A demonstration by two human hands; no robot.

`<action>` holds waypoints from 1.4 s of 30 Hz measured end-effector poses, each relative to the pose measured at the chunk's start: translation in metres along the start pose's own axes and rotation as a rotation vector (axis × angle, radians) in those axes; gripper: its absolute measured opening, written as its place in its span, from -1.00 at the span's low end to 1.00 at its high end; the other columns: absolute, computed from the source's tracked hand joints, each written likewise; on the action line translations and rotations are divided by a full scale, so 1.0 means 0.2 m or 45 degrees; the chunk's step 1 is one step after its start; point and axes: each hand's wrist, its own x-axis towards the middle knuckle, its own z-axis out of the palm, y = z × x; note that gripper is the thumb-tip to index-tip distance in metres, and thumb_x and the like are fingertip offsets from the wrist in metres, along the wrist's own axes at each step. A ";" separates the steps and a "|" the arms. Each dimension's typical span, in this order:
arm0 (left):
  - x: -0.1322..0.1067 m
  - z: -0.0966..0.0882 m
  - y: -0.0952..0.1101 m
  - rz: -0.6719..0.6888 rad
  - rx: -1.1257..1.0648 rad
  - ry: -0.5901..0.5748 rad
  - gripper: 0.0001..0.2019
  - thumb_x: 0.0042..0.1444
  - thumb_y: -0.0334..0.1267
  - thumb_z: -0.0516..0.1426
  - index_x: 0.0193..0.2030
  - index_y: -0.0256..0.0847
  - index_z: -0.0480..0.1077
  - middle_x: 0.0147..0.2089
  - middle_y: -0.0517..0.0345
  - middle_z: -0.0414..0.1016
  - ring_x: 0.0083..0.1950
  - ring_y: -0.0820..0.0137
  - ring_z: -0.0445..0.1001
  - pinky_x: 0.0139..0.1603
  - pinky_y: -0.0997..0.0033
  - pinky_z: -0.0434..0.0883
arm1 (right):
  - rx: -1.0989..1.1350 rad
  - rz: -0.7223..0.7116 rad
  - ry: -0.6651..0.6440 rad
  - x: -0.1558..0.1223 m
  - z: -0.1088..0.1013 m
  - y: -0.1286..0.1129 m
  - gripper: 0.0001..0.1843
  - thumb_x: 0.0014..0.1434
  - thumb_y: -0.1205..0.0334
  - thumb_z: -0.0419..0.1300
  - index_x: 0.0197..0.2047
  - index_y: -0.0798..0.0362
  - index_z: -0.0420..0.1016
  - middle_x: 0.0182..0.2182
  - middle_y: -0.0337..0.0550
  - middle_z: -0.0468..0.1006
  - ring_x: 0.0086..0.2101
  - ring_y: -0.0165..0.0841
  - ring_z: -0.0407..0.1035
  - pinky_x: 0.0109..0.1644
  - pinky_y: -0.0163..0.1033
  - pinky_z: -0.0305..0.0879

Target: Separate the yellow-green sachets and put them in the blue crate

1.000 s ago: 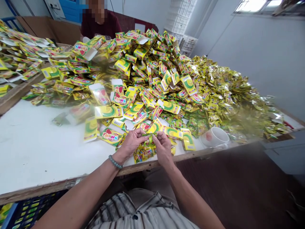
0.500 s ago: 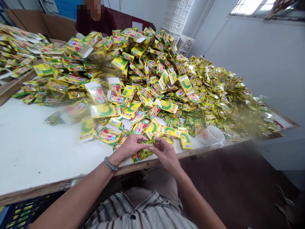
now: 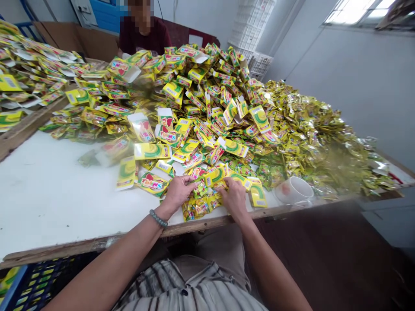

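My left hand (image 3: 177, 193) and my right hand (image 3: 234, 196) rest close together at the near edge of the white table (image 3: 48, 198). Between them lies a small heap of yellow-green sachets (image 3: 199, 203). The left fingers curl around a sachet near the heap's top. The right fingers press down on a yellow carton (image 3: 215, 175) beside the heap. A beaded bracelet (image 3: 158, 219) circles my left wrist. Behind the hands rises a big pile of flat yellow cartons (image 3: 194, 99).
A white mug (image 3: 295, 190) stands right of my hands near the table edge. Loose sachets (image 3: 311, 129) are heaped on the right. A person in a dark red top (image 3: 144, 36) sits across the table. A blue crate (image 3: 35, 285) sits below left.
Both hands have dropped from holding a sachet in the air to the heap on the table, the right hand moving onto a carton.
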 end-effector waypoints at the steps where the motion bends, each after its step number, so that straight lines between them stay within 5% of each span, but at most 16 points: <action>1: 0.00 0.00 0.00 0.015 0.028 0.015 -0.73 -0.14 -0.07 0.32 -0.43 -0.25 0.49 -0.49 0.15 0.52 -0.48 0.37 0.44 -0.43 0.40 0.38 | 0.078 0.003 0.076 0.00 0.00 0.01 -0.78 0.10 0.16 0.30 -0.20 0.09 0.51 -0.28 -0.01 0.60 -0.19 -0.13 0.38 -0.11 -0.12 0.21; 4: 0.01 0.00 -0.01 0.070 0.146 0.018 -0.75 -0.13 -0.08 0.31 -0.45 -0.23 0.50 -0.50 0.15 0.53 -0.44 0.33 0.47 -0.43 0.40 0.37 | 0.446 0.033 0.210 -0.02 -0.02 0.00 -0.73 0.10 0.01 0.28 -0.34 0.05 0.46 -0.35 -0.07 0.57 -0.23 -0.17 0.38 -0.12 -0.11 0.25; 8: -0.01 0.00 0.02 0.060 0.051 -0.126 -0.72 -0.15 -0.05 0.31 -0.44 -0.25 0.51 -0.50 0.17 0.51 -0.47 0.41 0.41 -0.44 0.45 0.33 | 1.064 0.069 -0.057 -0.05 -0.01 -0.08 -0.64 0.11 -0.13 0.23 -0.30 0.02 0.44 -0.44 -0.19 0.52 -0.34 -0.26 0.40 -0.24 -0.18 0.32; 12: -0.04 0.00 0.04 -0.014 -0.285 -0.228 -0.62 -0.17 0.06 0.33 -0.47 -0.28 0.49 -0.49 0.20 0.44 -0.48 0.50 0.34 -0.49 0.53 0.28 | 1.183 0.137 -0.107 -0.05 0.04 -0.14 -0.63 0.02 -0.11 0.32 -0.33 0.01 0.42 -0.47 -0.23 0.49 -0.36 -0.29 0.39 -0.24 -0.19 0.36; 18: -0.06 -0.01 0.05 -0.107 -0.401 -0.345 -0.60 -0.27 -0.09 0.44 -0.31 -0.27 0.54 -0.31 0.15 0.58 -0.33 0.44 0.49 -0.25 0.44 0.45 | 1.530 0.209 -0.284 -0.06 0.02 -0.18 -0.64 -0.06 -0.01 0.39 -0.31 0.01 0.42 -0.33 -0.20 0.57 -0.28 -0.27 0.44 -0.14 -0.17 0.39; 22: -0.05 0.00 0.04 -0.008 -0.339 -0.401 -0.63 -0.24 -0.09 0.43 -0.33 -0.26 0.54 -0.31 0.15 0.59 -0.27 0.38 0.52 -0.17 0.40 0.44 | 1.729 0.290 -0.488 -0.10 -0.05 -0.19 -0.59 0.02 -0.05 0.34 -0.15 0.01 0.46 -0.22 -0.16 0.59 -0.21 -0.23 0.47 -0.10 -0.15 0.40; 25: -0.04 0.00 0.04 0.125 -0.139 -0.387 -0.65 -0.22 -0.09 0.41 -0.33 -0.25 0.50 -0.31 0.16 0.58 -0.23 0.35 0.51 -0.16 0.41 0.41 | 1.596 0.195 -0.664 -0.11 -0.10 -0.19 -0.59 0.12 -0.10 0.25 -0.11 0.03 0.51 -0.24 -0.14 0.60 -0.21 -0.21 0.47 -0.14 -0.17 0.39; 31: -0.03 0.02 0.02 0.031 -0.181 -0.362 -0.52 -0.10 -0.07 0.35 -0.10 -0.20 0.32 -0.40 0.24 0.53 -0.33 0.40 0.52 -0.23 0.40 0.42 | 0.928 0.079 -0.485 0.00 -0.16 -0.09 -0.64 0.06 -0.08 0.27 -0.26 0.06 0.55 -0.39 -0.19 0.60 -0.35 -0.27 0.44 -0.27 -0.24 0.34; 35: -0.01 0.02 0.02 0.054 -0.213 -0.277 -0.48 -0.17 -0.06 0.38 -0.11 -0.21 0.32 -0.26 0.14 0.54 -0.25 0.36 0.55 -0.15 0.30 0.48 | 0.810 0.207 -0.312 0.22 -0.18 0.03 -0.61 -0.03 -0.07 0.31 -0.27 0.07 0.53 -0.38 -0.14 0.61 -0.38 -0.28 0.44 -0.30 -0.24 0.35; 42: 0.00 0.03 -0.01 0.279 0.244 -0.220 -0.62 -0.02 -0.15 0.28 -0.04 -0.20 0.45 -0.13 0.05 0.58 -0.26 0.34 0.55 -0.17 0.31 0.49 | 1.014 0.267 -0.513 0.34 -0.12 0.11 -0.64 -0.12 -0.01 0.37 -0.34 0.06 0.50 -0.46 -0.24 0.58 -0.45 -0.33 0.42 -0.35 -0.25 0.35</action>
